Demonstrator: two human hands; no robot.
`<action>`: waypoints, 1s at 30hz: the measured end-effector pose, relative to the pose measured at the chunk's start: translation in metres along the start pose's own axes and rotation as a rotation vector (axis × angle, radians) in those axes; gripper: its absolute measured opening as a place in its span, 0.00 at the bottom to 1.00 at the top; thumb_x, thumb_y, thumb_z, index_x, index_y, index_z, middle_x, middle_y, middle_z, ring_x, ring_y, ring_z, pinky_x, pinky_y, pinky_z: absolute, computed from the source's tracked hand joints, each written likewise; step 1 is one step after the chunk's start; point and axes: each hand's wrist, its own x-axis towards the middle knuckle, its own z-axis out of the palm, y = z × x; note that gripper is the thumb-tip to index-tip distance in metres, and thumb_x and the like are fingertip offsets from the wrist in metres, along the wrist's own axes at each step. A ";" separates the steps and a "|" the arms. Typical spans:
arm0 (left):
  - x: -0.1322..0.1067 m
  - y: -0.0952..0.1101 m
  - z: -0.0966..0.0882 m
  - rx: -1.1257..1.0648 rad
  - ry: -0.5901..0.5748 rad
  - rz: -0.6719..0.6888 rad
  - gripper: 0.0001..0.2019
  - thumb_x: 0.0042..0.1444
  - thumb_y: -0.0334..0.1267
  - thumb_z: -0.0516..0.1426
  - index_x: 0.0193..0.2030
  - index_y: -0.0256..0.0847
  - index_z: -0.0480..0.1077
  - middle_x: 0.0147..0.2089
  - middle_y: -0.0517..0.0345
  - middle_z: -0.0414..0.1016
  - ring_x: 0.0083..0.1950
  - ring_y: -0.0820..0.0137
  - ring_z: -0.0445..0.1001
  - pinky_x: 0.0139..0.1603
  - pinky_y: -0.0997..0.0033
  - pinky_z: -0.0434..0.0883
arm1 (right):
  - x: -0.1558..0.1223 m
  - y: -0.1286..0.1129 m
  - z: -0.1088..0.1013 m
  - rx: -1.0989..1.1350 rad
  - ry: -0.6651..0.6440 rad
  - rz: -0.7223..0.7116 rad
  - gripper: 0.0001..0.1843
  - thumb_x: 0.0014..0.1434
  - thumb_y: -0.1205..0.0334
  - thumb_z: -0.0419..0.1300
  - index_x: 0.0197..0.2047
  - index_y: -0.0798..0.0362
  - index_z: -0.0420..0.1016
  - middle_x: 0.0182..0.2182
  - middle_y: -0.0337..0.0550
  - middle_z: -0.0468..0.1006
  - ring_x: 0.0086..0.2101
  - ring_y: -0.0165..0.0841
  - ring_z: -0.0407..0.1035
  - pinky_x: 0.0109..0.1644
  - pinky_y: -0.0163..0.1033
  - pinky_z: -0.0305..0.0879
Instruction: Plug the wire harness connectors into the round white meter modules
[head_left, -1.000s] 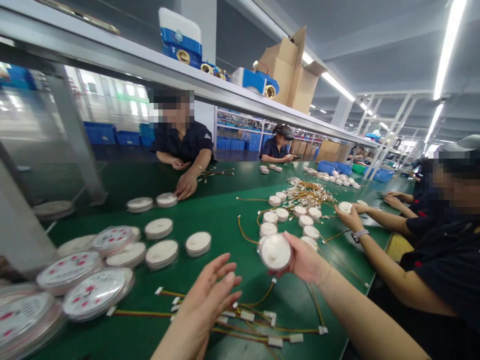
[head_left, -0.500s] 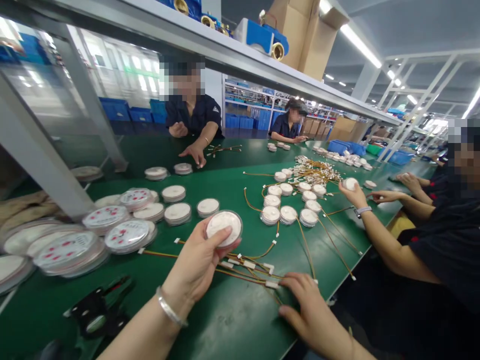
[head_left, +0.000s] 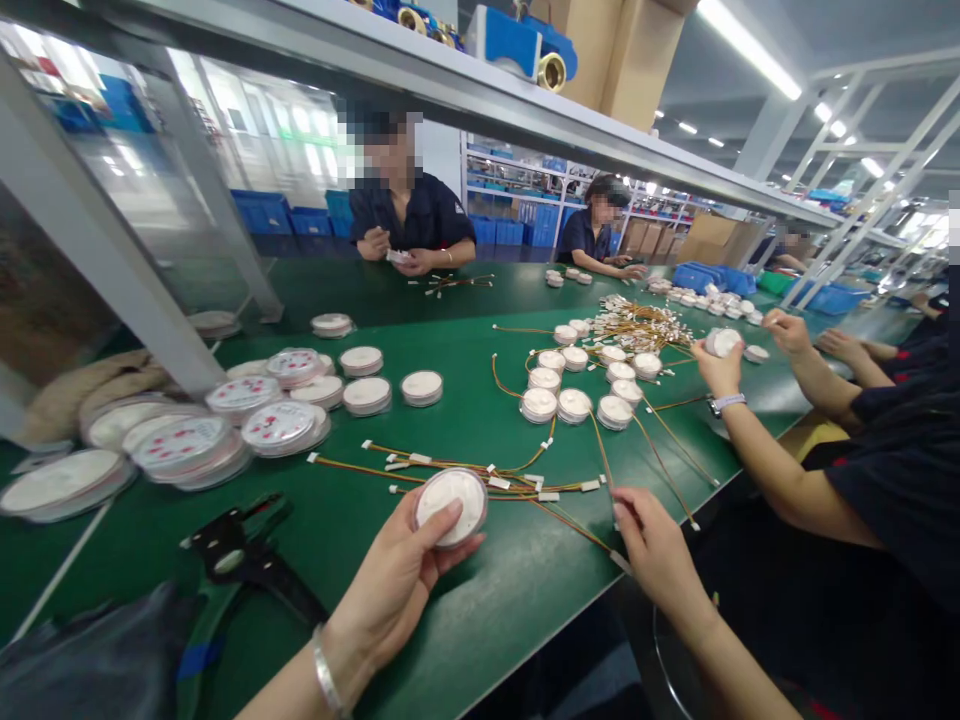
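Note:
In my left hand (head_left: 409, 575) is a round white disc in a clear case (head_left: 452, 508), gripped between thumb and fingers with its white face up. My right hand (head_left: 664, 550) is closed at the fingertips on the end of a thin cable (head_left: 602, 450), which runs back to a white disc (head_left: 575, 405) in the middle group; the pinched end is partly hidden. Between my hands, several loose cables with white connectors (head_left: 495, 485) lie on the green table (head_left: 420, 660). One white connector (head_left: 621, 562) sits at the table edge below my right fingertips.
Stacked discs (head_left: 187, 445) stand on the left, near a black wire stripper (head_left: 240, 555) and dark cloth (head_left: 97, 660). A cable heap (head_left: 637, 322) lies farther back. A metal post (head_left: 217, 200) and overhead shelf (head_left: 525, 95) frame the table. A co-worker's hand (head_left: 720, 368) holds a disc at right.
My view has shifted, and my right hand has gone from fingers spread over the loose cables to a pinch on a cable end. The disc stays in my left hand. The co-worker opposite has drawn back their hand.

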 end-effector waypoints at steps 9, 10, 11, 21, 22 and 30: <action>-0.006 -0.033 -0.001 -0.023 -0.180 -0.063 0.19 0.55 0.36 0.61 0.52 0.43 0.62 0.54 0.51 0.68 0.52 0.62 0.70 0.50 0.62 0.73 | -0.081 0.006 0.018 0.276 0.187 0.487 0.29 0.58 0.46 0.54 0.57 0.53 0.57 0.32 0.41 0.70 0.29 0.32 0.67 0.33 0.38 0.67; -0.008 -0.033 -0.002 -0.033 -0.189 -0.069 0.19 0.55 0.37 0.60 0.52 0.43 0.62 0.54 0.51 0.68 0.52 0.61 0.70 0.51 0.62 0.72 | -0.081 0.004 0.026 0.348 0.180 0.522 0.30 0.57 0.44 0.54 0.57 0.53 0.57 0.30 0.39 0.69 0.27 0.32 0.67 0.31 0.36 0.66; -0.010 -0.033 -0.003 -0.045 -0.194 -0.076 0.19 0.55 0.37 0.60 0.53 0.43 0.62 0.54 0.50 0.68 0.53 0.61 0.70 0.52 0.61 0.71 | -0.081 0.001 0.032 0.393 0.171 0.546 0.30 0.57 0.44 0.54 0.56 0.53 0.59 0.28 0.37 0.68 0.26 0.31 0.66 0.28 0.35 0.65; -0.028 -0.017 -0.007 -0.178 -0.230 -0.071 0.27 0.53 0.31 0.60 0.59 0.44 0.56 0.60 0.48 0.64 0.59 0.57 0.64 0.59 0.58 0.65 | -0.046 -0.044 0.009 0.422 0.422 0.303 0.10 0.55 0.56 0.62 0.37 0.53 0.71 0.34 0.40 0.69 0.34 0.29 0.65 0.39 0.34 0.61; -0.029 -0.015 -0.006 -0.168 -0.225 -0.062 0.29 0.53 0.31 0.60 0.60 0.44 0.56 0.60 0.48 0.63 0.58 0.57 0.64 0.58 0.57 0.66 | -0.033 -0.055 0.004 0.474 0.457 0.240 0.08 0.55 0.58 0.62 0.36 0.53 0.71 0.35 0.40 0.69 0.35 0.29 0.65 0.39 0.34 0.61; -0.030 -0.002 -0.022 -0.095 -0.120 0.113 0.25 0.48 0.34 0.63 0.50 0.46 0.57 0.48 0.55 0.70 0.45 0.65 0.69 0.45 0.66 0.69 | 0.071 -0.166 -0.013 1.047 0.528 -0.397 0.05 0.65 0.63 0.49 0.43 0.48 0.64 0.30 0.36 0.73 0.28 0.29 0.70 0.32 0.40 0.71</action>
